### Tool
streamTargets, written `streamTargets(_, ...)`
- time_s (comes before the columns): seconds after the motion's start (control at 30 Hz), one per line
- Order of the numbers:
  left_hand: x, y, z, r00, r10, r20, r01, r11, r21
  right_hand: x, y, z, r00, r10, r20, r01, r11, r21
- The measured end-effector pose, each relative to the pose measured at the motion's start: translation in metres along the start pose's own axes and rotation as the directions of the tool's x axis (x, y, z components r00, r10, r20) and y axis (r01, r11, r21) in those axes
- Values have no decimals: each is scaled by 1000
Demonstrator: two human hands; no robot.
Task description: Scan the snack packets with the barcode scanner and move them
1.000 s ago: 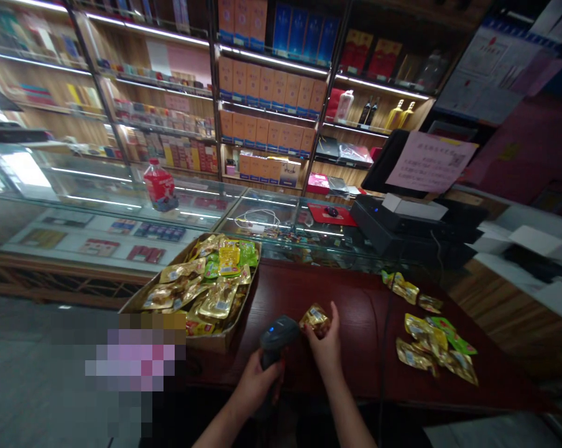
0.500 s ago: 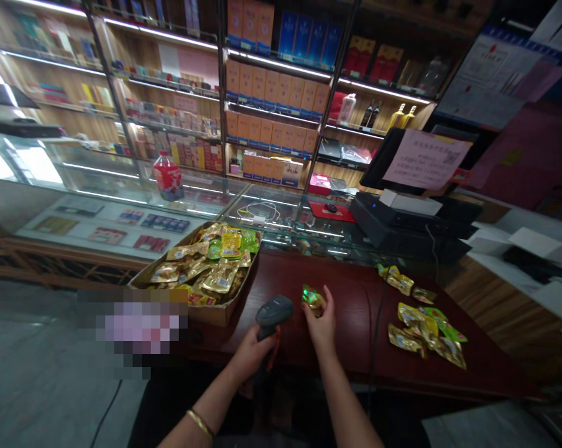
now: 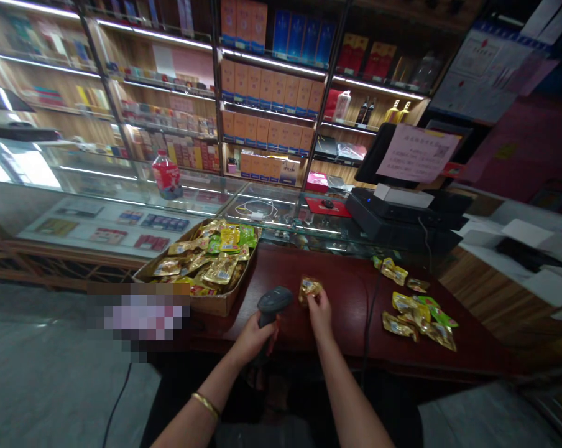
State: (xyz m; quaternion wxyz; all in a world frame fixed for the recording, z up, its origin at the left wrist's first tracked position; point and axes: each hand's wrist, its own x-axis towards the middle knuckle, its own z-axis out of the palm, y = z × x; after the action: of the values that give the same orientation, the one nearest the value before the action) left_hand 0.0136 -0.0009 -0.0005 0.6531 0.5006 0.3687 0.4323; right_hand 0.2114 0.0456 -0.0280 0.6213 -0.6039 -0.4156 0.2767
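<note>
Your left grip [image 3: 252, 338] wraps a smooth dark-grey barcode scanner [image 3: 275, 300]; your right grip [image 3: 320, 312] pinches a crinkled gold-foil packet [image 3: 306, 289].

Place: shop | lit wall shelves [image 3: 272, 63] of boxed goods [image 3: 266, 86] | glass display counter [image 3: 213, 200] | handheld scanner [image 3: 275, 300] | monitor [image 3: 373, 154]

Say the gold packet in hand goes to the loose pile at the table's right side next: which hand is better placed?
Right, I'd judge: the right hand holds the gold packet and is nearer the loose pile, while the left hand is wrapped around the scanner.
</note>
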Motion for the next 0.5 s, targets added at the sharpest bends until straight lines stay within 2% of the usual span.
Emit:
streamTargets(0.2, -2, 4, 2, 1000, -15, -7, 15, 999, -31, -1, -1, 1, 999, -5, 49, 4, 1000, 31)
streamTargets(0.5, -3, 3, 0, 999, -35, -10, 35, 999, -18, 3, 9, -1, 1000, 18, 19, -20, 997, 71)
